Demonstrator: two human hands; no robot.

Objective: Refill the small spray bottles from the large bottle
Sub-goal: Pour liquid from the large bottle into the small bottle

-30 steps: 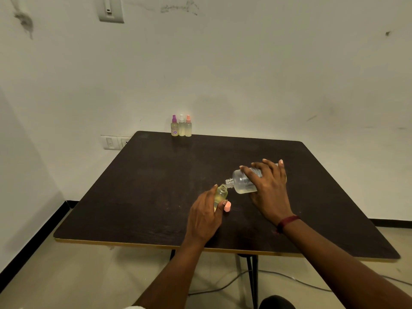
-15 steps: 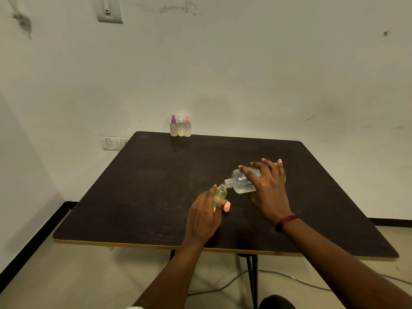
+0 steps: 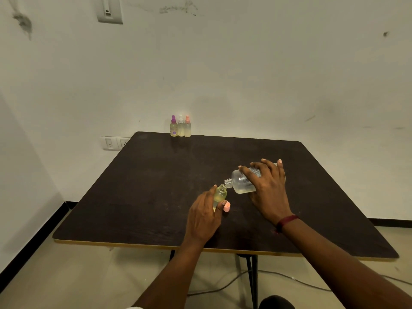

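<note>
No legible text; blurred print on the large bottle (image 3: 241, 183), a purple emblem on the purple-capped spray bottle (image 3: 174, 131).

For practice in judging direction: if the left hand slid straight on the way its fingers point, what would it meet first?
Probably the large bottle, at its neck, which is tilted just beyond the small open bottle that the left hand grips; depth is uncertain.

The large clear plastic bottle (image 3: 241, 183), tilted in the right hand (image 3: 267, 191), has edged (only slightly) nearer the small yellowish spray bottle (image 3: 220, 194).
</note>
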